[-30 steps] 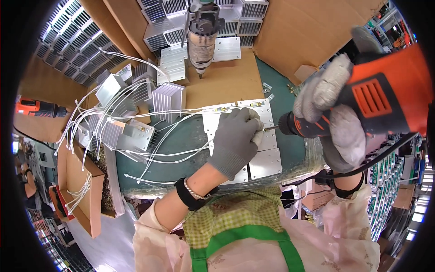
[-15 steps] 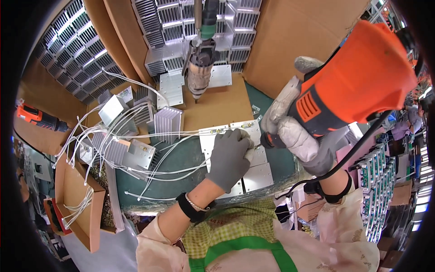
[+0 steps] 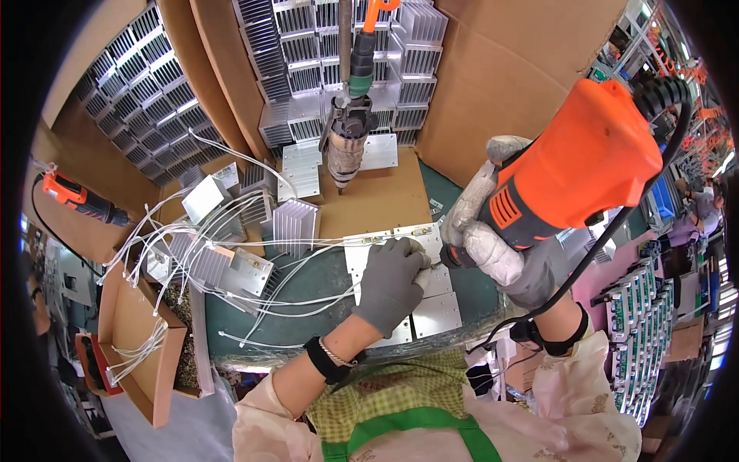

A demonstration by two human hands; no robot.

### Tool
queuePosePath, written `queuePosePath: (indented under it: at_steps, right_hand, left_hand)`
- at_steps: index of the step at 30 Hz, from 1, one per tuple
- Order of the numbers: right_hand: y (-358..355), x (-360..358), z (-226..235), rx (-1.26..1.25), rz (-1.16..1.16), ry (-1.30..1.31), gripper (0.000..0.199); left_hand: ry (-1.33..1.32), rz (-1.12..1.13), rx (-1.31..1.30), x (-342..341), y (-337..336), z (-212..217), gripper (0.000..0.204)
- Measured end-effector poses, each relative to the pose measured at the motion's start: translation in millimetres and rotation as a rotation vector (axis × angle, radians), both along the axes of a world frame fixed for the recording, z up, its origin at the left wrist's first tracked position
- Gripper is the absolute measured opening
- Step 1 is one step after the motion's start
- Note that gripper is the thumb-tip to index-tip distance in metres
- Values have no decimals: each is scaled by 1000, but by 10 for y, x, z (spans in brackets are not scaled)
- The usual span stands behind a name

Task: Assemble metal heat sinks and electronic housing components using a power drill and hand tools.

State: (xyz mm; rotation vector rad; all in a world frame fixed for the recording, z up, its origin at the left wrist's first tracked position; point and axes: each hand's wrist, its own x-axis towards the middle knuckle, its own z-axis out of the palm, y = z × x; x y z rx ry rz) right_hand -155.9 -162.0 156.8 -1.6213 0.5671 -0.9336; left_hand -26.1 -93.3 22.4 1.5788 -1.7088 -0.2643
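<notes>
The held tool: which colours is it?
The held tool is orange and black, clearest in the head view.

From head height I look down and forward through the wide fisheye: checked yellow-green cloth apron (image 3: 400, 385) at lower edge, grey-gloved hands (image 3: 391, 283) near, mid-frame, stacked silver finned metal blocks (image 3: 419, 61) farther off.

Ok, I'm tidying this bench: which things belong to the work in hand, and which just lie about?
Apparently in the work:
orange power tool, in right hand
metal plates, under left hand
white cables reaching the plates

Apparently idle:
second orange tool, far left
hanging tool
</notes>
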Motion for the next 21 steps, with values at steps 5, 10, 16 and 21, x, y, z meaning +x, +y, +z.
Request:
queuePosePath:
  at_steps: [5, 10, 16, 21]
  right_hand:
    - [-3, 33, -22, -36, 26, -98, 28]
    - [-36, 12, -42, 17, 93, -42, 39]
    - [-49, -4, -121, -17, 112, -235, 44]
    - [-24, 7, -105, 35, 91, -208, 45]
  left_hand:
    - [12, -13, 59, 2, 8, 6, 13]
    - [3, -6, 35, 8, 3, 2, 13]
    - [18, -11, 19, 15, -3, -14, 13]
    - [45, -7, -64, 8, -13, -7, 12]
